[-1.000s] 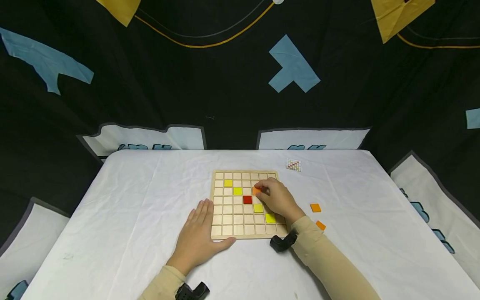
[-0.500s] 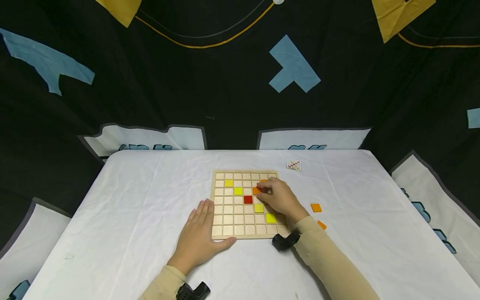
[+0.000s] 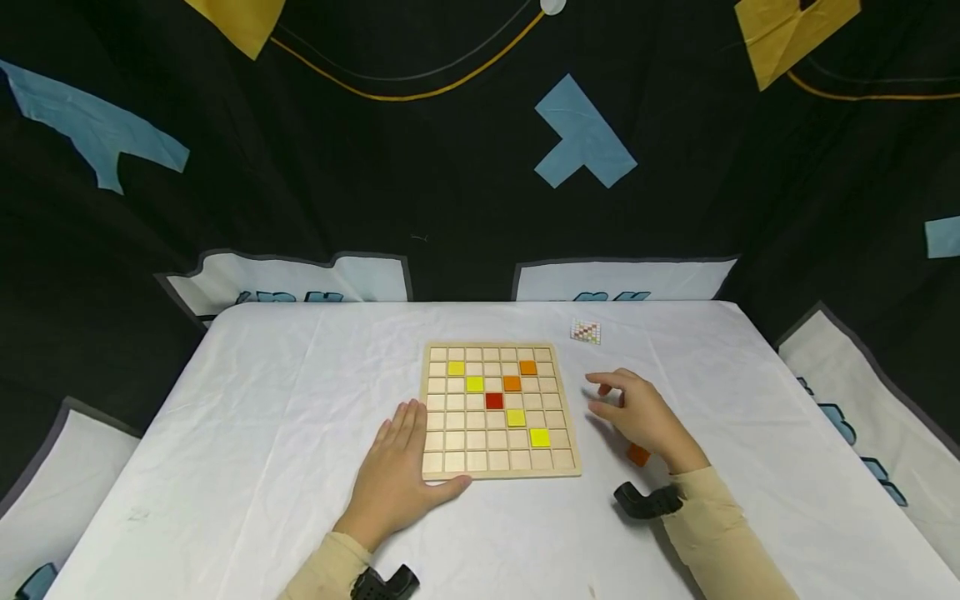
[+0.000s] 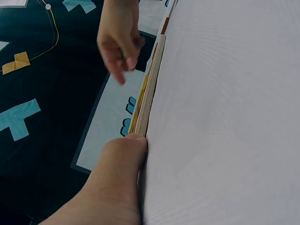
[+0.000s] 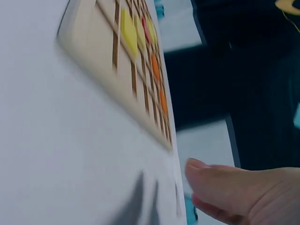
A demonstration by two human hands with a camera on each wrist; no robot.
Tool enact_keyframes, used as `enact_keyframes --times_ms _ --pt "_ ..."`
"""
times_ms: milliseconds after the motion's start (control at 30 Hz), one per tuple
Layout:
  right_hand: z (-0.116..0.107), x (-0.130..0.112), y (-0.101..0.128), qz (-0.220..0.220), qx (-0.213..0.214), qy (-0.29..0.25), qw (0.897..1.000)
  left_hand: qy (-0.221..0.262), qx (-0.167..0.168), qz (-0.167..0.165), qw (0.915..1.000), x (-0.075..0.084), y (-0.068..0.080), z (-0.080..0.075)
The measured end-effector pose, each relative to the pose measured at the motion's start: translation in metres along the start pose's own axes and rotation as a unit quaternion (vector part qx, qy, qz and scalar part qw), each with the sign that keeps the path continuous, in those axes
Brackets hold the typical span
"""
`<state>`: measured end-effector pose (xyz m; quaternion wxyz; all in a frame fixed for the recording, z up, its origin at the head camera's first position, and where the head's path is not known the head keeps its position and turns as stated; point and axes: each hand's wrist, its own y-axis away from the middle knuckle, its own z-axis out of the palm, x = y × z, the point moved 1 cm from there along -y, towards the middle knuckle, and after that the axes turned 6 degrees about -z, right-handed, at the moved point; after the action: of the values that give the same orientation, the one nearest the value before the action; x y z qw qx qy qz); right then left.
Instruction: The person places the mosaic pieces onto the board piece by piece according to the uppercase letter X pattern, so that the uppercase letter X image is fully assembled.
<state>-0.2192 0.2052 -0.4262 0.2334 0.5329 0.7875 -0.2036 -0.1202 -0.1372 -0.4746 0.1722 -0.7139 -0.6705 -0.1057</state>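
A wooden grid board [image 3: 502,477] lies on the table with colored square tiles in its cells. Its red tile [image 3: 493,401] sits near the middle, several yellow ones lie along a diagonal, and two orange tiles [image 3: 512,383] run up toward the back right. My left hand [image 3: 393,467] rests at the board's left side, fingers straight along the edge, thumb at the front corner. Right of the board, my right hand [image 3: 641,417] hovers over the table, thumb and fingers apart and holding nothing. A loose orange tile [image 3: 638,455] shows below that hand; another is hidden behind it.
A small card with a colored grid pattern [image 3: 586,332] lies behind the board to the right. White cloth [image 3: 247,417] covers the table, and a black curtain [image 3: 465,192] hangs beyond its far edge. Each wrist wears a black camera [image 3: 648,501].
My right hand has let go of an orange tile on the board and moved right, over the loose orange tiles. The left hand stays in place.
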Motion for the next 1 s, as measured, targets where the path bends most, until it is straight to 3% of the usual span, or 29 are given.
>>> enact_keyframes --times_ms 200,400,800,1000 --pt "-0.022 0.031 0.024 0.009 -0.015 0.029 0.999 0.002 0.001 0.001 1.0000 0.000 0.000 0.001" --pt "-0.027 0.047 0.035 0.014 -0.019 0.027 0.999 0.001 0.000 -0.001 1.0000 0.000 0.000 0.000" --pt "-0.017 0.050 0.033 -0.005 -0.004 0.078 0.997 -0.001 0.001 0.000 1.0000 -0.001 0.000 0.001" --pt "-0.012 0.038 0.028 0.017 0.002 0.058 0.998 -0.002 0.004 0.000 1.0000 -0.001 0.000 0.001"
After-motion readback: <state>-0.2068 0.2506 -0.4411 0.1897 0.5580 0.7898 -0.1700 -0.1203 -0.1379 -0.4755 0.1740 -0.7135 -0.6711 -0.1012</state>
